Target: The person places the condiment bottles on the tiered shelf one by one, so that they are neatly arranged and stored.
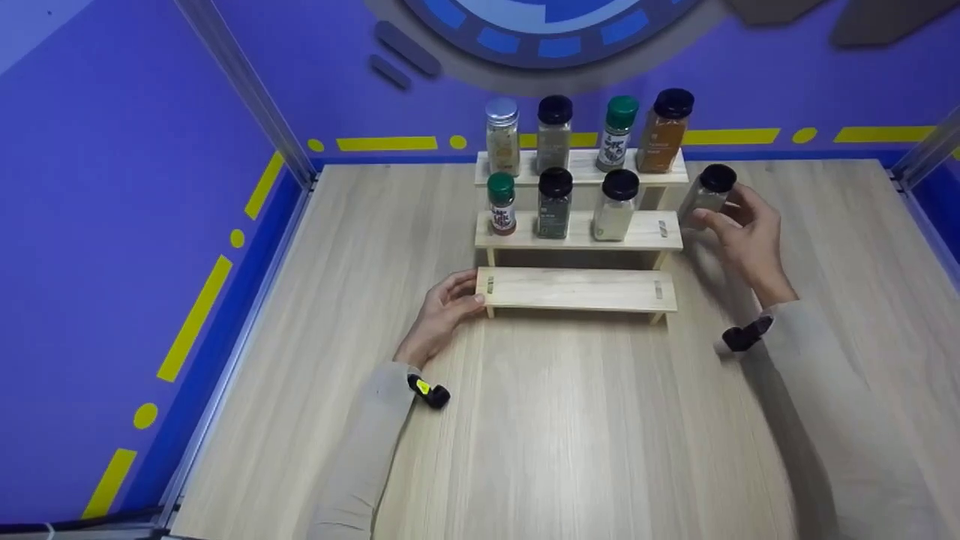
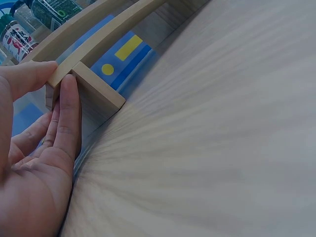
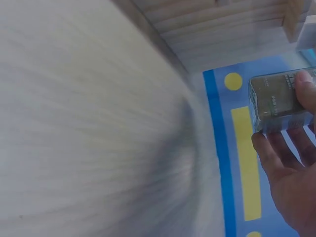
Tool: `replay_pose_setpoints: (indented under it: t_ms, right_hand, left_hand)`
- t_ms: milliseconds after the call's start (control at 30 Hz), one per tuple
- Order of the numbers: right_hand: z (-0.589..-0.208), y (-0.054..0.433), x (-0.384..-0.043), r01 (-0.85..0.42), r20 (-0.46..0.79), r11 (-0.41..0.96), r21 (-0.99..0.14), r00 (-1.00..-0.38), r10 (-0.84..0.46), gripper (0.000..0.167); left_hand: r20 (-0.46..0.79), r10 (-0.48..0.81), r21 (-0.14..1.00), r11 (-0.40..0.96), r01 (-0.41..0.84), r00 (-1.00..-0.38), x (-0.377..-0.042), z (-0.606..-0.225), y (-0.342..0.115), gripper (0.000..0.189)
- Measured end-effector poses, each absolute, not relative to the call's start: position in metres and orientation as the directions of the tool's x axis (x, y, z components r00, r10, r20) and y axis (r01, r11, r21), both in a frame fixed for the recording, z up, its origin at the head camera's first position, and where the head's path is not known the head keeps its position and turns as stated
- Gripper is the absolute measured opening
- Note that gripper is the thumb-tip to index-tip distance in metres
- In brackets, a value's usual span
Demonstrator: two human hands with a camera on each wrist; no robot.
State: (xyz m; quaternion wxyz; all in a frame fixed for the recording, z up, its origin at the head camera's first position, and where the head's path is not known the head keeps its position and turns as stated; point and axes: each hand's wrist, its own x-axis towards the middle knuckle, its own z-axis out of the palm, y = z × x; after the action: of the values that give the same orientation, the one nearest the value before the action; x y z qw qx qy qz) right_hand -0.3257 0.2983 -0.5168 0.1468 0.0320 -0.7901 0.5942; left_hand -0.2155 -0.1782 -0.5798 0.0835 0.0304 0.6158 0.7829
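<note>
My right hand [image 1: 752, 238] grips a black-capped spice jar [image 1: 709, 196] just right of the wooden tiered rack [image 1: 577, 289]. In the right wrist view the spice jar [image 3: 279, 96] is held off the table between thumb and fingers. At the rack's lowest tier, my left hand [image 1: 444, 311] pinches the left end of the shelf board. The left wrist view has the thumb on top of the board [image 2: 106, 44] and the fingers beneath it. Three jars stand on the middle tier, among them a pale one [image 1: 616, 206]; its right end is bare. The lowest tier carries nothing.
Several spice jars stand on the top tier, including an orange-brown one [image 1: 664, 133] at its right end. Behind the rack rises a blue printed wall [image 1: 390, 112]. The wooden table [image 1: 570, 420] extends around the rack, with another blue panel [image 1: 112, 225] along the left.
</note>
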Motion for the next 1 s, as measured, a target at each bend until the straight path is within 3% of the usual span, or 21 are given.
replay_pose_setpoints:
  t_ms: [633,1000]
  right_hand:
    - [-0.472,0.294,-0.302,-0.397,0.436,0.219,-0.891,-0.883,0.174,0.049]
    - [-0.451,0.281,-0.290,-0.499,0.500,0.055,-0.865,-0.848,0.175,0.052]
  left_hand:
    - [-0.041,0.165,0.971,-0.228,-0.079,-0.985,-0.214,-0.578,-0.178,0.056]
    - [-0.032,0.160,0.972,-0.227,-0.068,-0.987,-0.215,-0.580,-0.178,0.057]
